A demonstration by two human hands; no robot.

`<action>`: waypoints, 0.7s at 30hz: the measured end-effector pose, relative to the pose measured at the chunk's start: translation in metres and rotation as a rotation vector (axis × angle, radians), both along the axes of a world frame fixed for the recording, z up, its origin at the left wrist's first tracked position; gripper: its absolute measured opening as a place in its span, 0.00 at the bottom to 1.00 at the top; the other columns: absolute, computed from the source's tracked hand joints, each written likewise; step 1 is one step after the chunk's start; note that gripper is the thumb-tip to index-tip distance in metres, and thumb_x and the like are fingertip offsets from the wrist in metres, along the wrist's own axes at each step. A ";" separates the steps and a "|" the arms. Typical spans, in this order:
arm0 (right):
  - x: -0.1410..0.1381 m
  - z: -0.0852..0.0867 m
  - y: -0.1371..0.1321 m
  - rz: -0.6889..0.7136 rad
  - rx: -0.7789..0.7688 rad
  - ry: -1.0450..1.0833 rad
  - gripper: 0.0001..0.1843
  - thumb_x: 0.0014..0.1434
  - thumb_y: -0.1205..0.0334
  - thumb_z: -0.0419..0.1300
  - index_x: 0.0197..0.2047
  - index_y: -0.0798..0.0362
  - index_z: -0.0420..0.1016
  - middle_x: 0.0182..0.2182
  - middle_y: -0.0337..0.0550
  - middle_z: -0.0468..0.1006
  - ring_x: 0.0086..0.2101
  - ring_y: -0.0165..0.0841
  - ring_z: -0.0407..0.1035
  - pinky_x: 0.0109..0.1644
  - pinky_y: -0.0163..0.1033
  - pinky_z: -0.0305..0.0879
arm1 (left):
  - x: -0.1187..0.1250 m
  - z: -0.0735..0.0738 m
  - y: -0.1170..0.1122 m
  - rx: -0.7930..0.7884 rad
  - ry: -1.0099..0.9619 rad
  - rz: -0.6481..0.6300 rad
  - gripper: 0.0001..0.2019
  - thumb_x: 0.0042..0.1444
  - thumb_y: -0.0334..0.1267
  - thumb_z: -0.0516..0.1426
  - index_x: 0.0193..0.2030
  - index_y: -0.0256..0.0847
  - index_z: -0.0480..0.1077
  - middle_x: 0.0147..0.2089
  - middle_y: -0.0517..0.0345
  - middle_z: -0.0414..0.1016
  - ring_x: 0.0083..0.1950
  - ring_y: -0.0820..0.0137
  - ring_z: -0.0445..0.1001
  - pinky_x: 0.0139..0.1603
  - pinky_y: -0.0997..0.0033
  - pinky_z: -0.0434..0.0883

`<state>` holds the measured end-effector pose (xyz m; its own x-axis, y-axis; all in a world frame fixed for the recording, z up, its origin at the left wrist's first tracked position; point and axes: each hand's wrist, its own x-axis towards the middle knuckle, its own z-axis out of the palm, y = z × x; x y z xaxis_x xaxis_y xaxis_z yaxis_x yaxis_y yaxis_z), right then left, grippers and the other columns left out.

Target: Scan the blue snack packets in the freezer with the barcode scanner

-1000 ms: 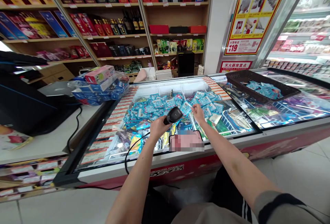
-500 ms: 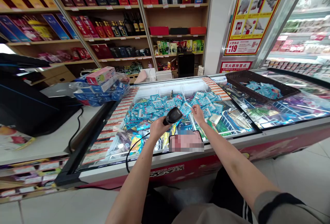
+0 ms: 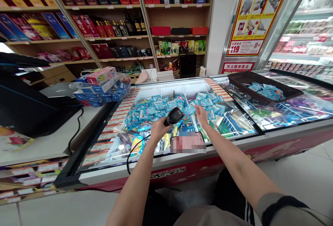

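Observation:
In my left hand (image 3: 159, 129) is a black handheld barcode scanner (image 3: 174, 115), its head pointing right and its cable looping down below my wrist. My right hand (image 3: 202, 115) is closed in a pinch at the edge of a small blue packet (image 3: 190, 108), just right of the scanner. Many similar blue packets (image 3: 153, 107) lie heaped on the glass top of a chest freezer (image 3: 114, 139) around both hands. A phone with a blurred-out screen (image 3: 187, 142) rests at the freezer's near edge, below and between my hands.
A dark brown tray (image 3: 239, 78) with more blue packets stands at the right on the freezers. At left, a counter (image 3: 57, 132) bears a black machine (image 3: 31, 97) and a plastic-wrapped stack of boxes (image 3: 102, 85). Shelves (image 3: 111, 7) of boxed goods rise behind.
My right hand has shifted slightly right with the blue packet, which now lies lower and flatter. My left hand and the scanner have barely moved.

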<state>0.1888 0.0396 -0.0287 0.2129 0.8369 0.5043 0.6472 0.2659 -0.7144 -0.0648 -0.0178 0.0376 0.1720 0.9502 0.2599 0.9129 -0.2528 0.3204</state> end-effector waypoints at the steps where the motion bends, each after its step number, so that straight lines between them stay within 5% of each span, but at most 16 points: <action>1: 0.001 0.000 0.001 -0.001 0.023 0.008 0.20 0.62 0.55 0.40 0.46 0.53 0.67 0.38 0.45 0.75 0.36 0.34 0.67 0.42 0.37 0.59 | 0.000 0.000 0.000 -0.004 0.002 0.002 0.20 0.49 0.52 0.53 0.45 0.46 0.70 0.38 0.57 0.76 0.38 0.64 0.73 0.29 0.74 0.58; 10: 0.047 -0.006 0.010 -0.226 0.064 -0.155 0.19 0.62 0.59 0.40 0.45 0.54 0.69 0.36 0.47 0.74 0.39 0.37 0.63 0.47 0.43 0.56 | -0.002 -0.001 0.003 0.004 -0.015 0.019 0.18 0.49 0.54 0.53 0.41 0.45 0.71 0.35 0.57 0.76 0.35 0.65 0.73 0.27 0.75 0.57; 14: 0.069 -0.008 0.006 -0.222 0.050 -0.347 0.16 0.60 0.57 0.46 0.43 0.54 0.71 0.38 0.48 0.72 0.43 0.38 0.60 0.51 0.44 0.53 | -0.002 -0.002 0.004 0.016 -0.026 0.024 0.19 0.49 0.54 0.53 0.41 0.45 0.71 0.34 0.57 0.76 0.35 0.65 0.73 0.27 0.74 0.57; 21: 0.051 0.006 -0.006 -0.259 0.035 -0.562 0.16 0.59 0.63 0.48 0.47 0.49 0.71 0.53 0.48 0.64 0.52 0.44 0.52 0.53 0.49 0.48 | -0.004 -0.004 0.006 0.035 -0.040 0.018 0.21 0.49 0.57 0.52 0.40 0.43 0.71 0.34 0.55 0.76 0.35 0.64 0.73 0.27 0.74 0.57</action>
<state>0.2397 0.0335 -0.0225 0.1005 0.7744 0.6247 0.9686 0.0675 -0.2394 -0.0690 -0.0118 0.0335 0.1440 0.9434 0.2988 0.9041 -0.2482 0.3479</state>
